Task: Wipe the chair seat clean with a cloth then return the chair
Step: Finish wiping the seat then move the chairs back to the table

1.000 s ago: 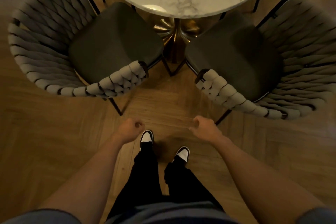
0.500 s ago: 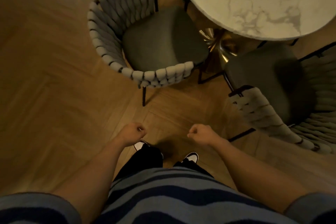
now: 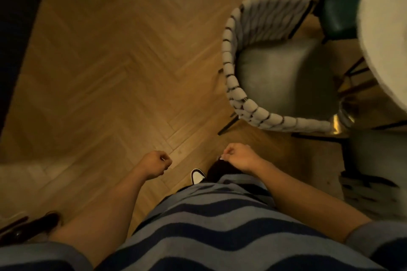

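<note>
A chair with a dark green seat point(image 3: 284, 79) and a woven grey rope backrest point(image 3: 231, 68) stands at the upper right, tucked toward the round marble table point(image 3: 383, 35). My left hand point(image 3: 155, 164) and my right hand point(image 3: 239, 156) hang in loose fists over the floor in front of my striped shirt, both well short of the chair and touching nothing. No cloth is in view. The picture is blurred by motion.
A second chair's seat point(image 3: 378, 154) shows at the right edge, and a teal chair point(image 3: 339, 6) stands at the top right. The table's gold base point(image 3: 339, 121) glints below the top. Herringbone wood floor point(image 3: 114, 68) spreads left. A dark edge point(image 3: 15, 28) runs down the far left.
My view has swung left: the chairs and table slid to the right edge and more bare floor shows. Both fists stay closed in about the same pose.
</note>
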